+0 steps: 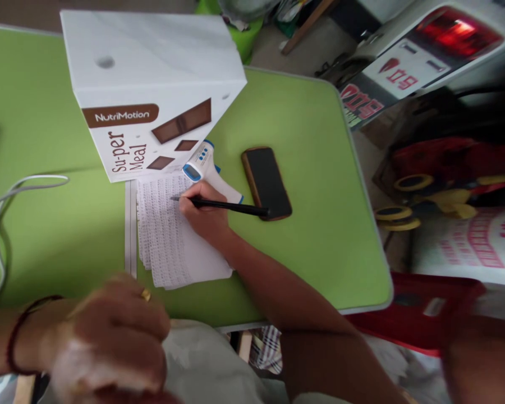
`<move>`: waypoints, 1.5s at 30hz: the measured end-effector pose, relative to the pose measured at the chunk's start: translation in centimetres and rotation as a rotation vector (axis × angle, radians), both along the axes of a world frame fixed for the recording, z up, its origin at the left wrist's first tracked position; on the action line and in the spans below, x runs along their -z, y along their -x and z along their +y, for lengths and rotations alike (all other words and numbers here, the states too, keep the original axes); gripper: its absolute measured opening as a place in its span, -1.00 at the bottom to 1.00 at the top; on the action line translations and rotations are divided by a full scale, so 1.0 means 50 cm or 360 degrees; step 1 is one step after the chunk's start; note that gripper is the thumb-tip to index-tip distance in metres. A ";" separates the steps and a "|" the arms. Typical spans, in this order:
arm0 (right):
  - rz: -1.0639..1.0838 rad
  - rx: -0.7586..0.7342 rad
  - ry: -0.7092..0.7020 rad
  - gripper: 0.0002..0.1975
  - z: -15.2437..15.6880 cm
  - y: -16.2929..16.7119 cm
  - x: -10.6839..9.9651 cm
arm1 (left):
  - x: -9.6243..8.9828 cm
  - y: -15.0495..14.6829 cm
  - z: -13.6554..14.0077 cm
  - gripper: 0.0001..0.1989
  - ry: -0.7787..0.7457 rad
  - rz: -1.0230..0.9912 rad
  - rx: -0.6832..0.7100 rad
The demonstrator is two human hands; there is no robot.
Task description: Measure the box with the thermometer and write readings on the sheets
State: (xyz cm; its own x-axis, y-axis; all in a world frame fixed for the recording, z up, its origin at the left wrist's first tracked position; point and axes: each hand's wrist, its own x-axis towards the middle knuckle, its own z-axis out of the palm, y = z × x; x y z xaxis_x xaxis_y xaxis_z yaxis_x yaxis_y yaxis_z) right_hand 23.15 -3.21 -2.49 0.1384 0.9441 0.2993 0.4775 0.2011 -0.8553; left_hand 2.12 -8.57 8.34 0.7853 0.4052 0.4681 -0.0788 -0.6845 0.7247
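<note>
My right hand (206, 210) is closed around a black pen (246, 209), its tip on a handwritten sheet. The stack of paper sheets (168, 241) lies slightly fanned on the green table (320, 241), covered in rows of small writing, with a blank part at lower right. Close to the camera at lower left, my left hand (113, 336) is curled into a fist, blurred, with a gold ring and a dark red wrist cord. Whether it holds anything is hidden. A white and blue handheld thermometer (200, 161) lies just beyond the right hand, partly covered by it.
A large white NutriMotion box (151, 56) stands beyond the sheets. Right of the hand lies a phone (268, 182) in a brown case. A white cable (0, 224) curls at left. Past the table's right edge are a red plastic chair (421, 303) and a white vehicle's red tail light (458, 33).
</note>
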 end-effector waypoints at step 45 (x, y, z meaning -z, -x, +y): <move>-0.0016 -0.0315 -0.0103 -0.89 -0.006 -0.005 0.002 | 0.176 -0.021 -0.018 -0.76 -0.0499 0.0623 0.0343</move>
State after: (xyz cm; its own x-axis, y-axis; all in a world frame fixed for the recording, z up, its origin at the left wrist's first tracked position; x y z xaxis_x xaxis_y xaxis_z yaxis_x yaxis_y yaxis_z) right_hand 23.39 -3.49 -2.58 -0.0510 0.9312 0.3609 0.4319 0.3464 -0.8327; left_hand 3.19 -9.45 -0.45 0.9749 0.1039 0.1967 -0.0064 -0.8708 0.4917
